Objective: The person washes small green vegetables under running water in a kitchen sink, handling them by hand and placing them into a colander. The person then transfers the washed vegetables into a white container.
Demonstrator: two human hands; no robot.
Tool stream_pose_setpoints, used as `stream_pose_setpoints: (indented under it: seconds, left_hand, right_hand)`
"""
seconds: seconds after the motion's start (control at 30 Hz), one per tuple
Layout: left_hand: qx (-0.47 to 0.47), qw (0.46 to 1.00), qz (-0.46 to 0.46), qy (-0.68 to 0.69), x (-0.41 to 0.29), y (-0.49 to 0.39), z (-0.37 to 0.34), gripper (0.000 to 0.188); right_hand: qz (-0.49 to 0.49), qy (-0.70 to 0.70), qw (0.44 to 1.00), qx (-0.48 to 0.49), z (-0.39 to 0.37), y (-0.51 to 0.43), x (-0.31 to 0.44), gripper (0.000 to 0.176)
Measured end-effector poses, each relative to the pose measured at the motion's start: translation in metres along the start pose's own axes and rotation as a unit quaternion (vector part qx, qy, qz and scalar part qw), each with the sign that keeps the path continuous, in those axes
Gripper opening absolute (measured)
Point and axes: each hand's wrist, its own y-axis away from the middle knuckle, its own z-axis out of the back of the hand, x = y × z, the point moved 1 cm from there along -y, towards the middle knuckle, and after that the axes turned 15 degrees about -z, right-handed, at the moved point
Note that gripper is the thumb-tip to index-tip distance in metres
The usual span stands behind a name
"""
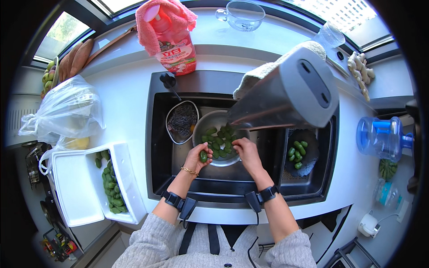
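My left hand (198, 156) holds a small oval green fruit (203, 156) in its fingers at the left rim of a steel bowl (201, 125). More green fruits (218, 140) lie in that bowl, which stands in the dark sink (207, 176). My right hand (245, 150) is over the bowl's right side with its fingertips together; whether something small is between them I cannot tell. Several green fruits (297, 152) lie on a dark dish (308, 164) in the sink's right part. A white foam box (129, 177) at the left holds many more green fruits (113, 191).
A triangular strainer (166, 125) with dark contents sits in the sink's left corner. A large grey-topped, see-through container (264, 93) juts over the sink. Behind stand a pink soap bottle (177, 53) and a glass cup (245, 16). A plastic bag (70, 107) lies left.
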Motion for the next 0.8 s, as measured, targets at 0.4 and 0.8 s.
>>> stream_pose_setpoints:
  seconds: [0.4,0.8]
  left_hand:
    - [0.026,0.976,-0.079,-0.199,0.026,-0.010,0.015,0.023]
    - [0.050,0.945,-0.145,-0.290,0.058,-0.034,0.007,0.027]
  right_hand:
    - [0.119,0.371,0.921,-0.007,-0.070,-0.024,-0.037,0.009]
    - [0.022,0.320,0.947,-0.004,-0.087,-0.031,-0.046,0.025]
